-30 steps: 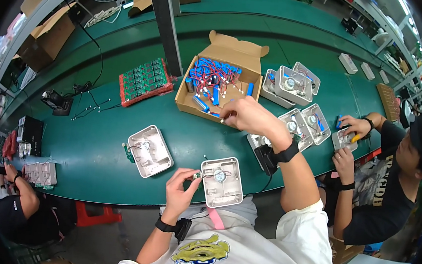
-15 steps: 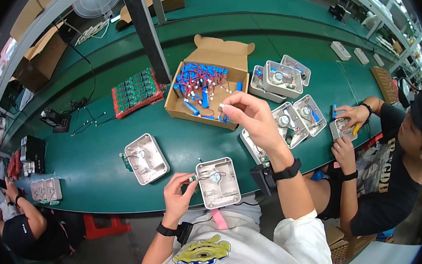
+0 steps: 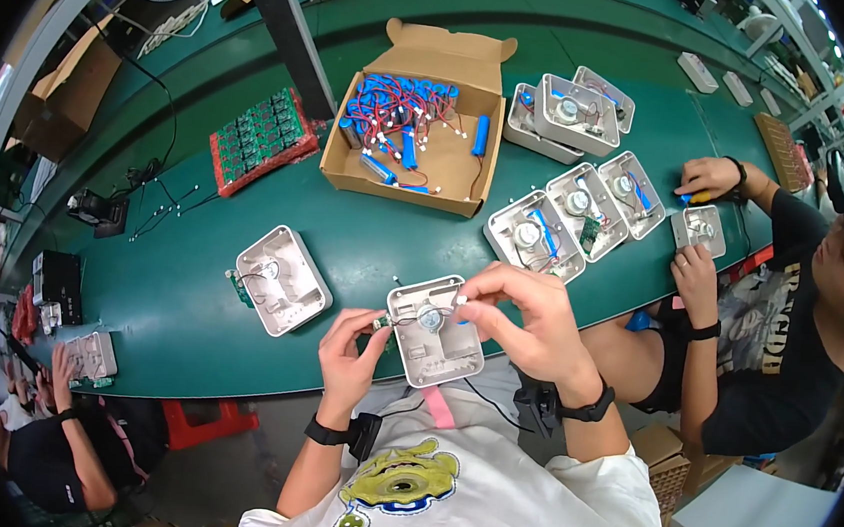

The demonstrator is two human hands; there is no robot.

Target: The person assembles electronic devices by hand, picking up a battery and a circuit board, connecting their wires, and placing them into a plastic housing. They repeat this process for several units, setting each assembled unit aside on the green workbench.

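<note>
A light grey plastic housing (image 3: 420,368) lies open before me at the table edge, with a round speaker (image 3: 430,318) and thin dark wires inside. At its left wall, my left hand (image 3: 349,356) pinches a small green circuit board (image 3: 382,328) between thumb and fingers. Over the right wall, my right hand (image 3: 534,332) is closed, with a small white plug (image 3: 461,301) at its fingertips. A bit of blue shows just under those fingers; the rest of it is hidden. Left of my hands lies a second open housing (image 3: 297,311) with a board hanging outside it.
Beyond my hands stands a cardboard box (image 3: 419,188) of blue batteries with red wires. Left of it lies a stack of green boards (image 3: 264,139) on red wrap. Several housings (image 3: 574,209) stand at right, near a co-worker's hands (image 3: 699,273). Another person works at far left.
My right hand has come from the battery box toward me, down to the housing, with the white plug. My left hand stays at the circuit board. The view has shifted slightly.
</note>
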